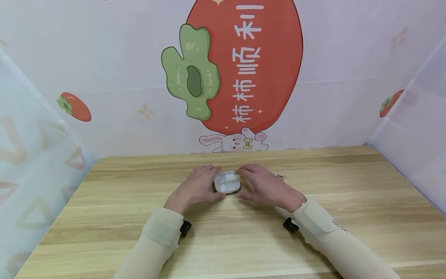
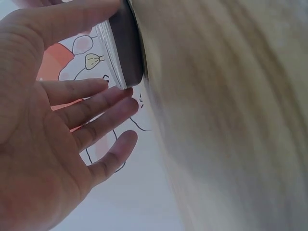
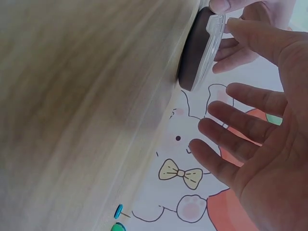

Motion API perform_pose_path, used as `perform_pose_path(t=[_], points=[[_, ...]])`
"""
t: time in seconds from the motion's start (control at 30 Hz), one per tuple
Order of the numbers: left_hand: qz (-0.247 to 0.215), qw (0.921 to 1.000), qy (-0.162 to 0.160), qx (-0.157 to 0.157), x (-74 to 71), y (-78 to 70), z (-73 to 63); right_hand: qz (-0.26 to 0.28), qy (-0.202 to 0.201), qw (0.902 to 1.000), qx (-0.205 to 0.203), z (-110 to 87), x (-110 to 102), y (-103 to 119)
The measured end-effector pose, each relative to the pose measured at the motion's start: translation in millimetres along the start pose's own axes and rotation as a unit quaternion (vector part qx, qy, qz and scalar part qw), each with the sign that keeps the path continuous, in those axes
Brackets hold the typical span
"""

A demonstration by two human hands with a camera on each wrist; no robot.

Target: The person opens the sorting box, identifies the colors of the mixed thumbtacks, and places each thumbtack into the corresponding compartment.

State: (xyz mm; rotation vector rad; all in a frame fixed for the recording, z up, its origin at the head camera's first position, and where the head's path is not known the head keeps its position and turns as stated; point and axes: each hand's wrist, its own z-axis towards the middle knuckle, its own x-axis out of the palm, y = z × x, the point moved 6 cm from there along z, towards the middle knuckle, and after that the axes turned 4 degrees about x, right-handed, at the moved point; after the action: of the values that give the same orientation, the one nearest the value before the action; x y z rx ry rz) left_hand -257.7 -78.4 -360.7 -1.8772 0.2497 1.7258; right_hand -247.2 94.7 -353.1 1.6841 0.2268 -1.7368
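We see the case [image 1: 227,182] lying flat on the table [image 1: 230,248], between the left hand [image 1: 196,186] and the right hand [image 1: 268,188]. From above it is a small square with rounded corners, pale and glossy, split by a cross into four compartments [image 1: 221,186]. Seen edge-on, it shows a dark, smooth base [image 3: 194,50] under a clear lid [image 3: 211,45]. Neither hand is clamped on it: we find the fingers of both spread apart and loosely extended. The left thumb [image 2: 84,21] comes right up to the case; we cannot tell whether it touches. Beyond the right hand we notice a blue pin [image 3: 119,211] and a green pin [image 3: 118,226].
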Motion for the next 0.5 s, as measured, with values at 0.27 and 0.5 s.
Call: perform_pose_path(t=[0.27,0.5], points=[[0.006,0.9995,-0.001,0.031,3.2,-9.7,1.5,0.012,0.002,0.9997,-0.021,-2.2,0.6,3.5],[-0.002,0.9985,0.003,0.055,3.1,-20.1,0.1,0.013,0.019,0.9997,-0.007,-2.6,2.5,4.1]])
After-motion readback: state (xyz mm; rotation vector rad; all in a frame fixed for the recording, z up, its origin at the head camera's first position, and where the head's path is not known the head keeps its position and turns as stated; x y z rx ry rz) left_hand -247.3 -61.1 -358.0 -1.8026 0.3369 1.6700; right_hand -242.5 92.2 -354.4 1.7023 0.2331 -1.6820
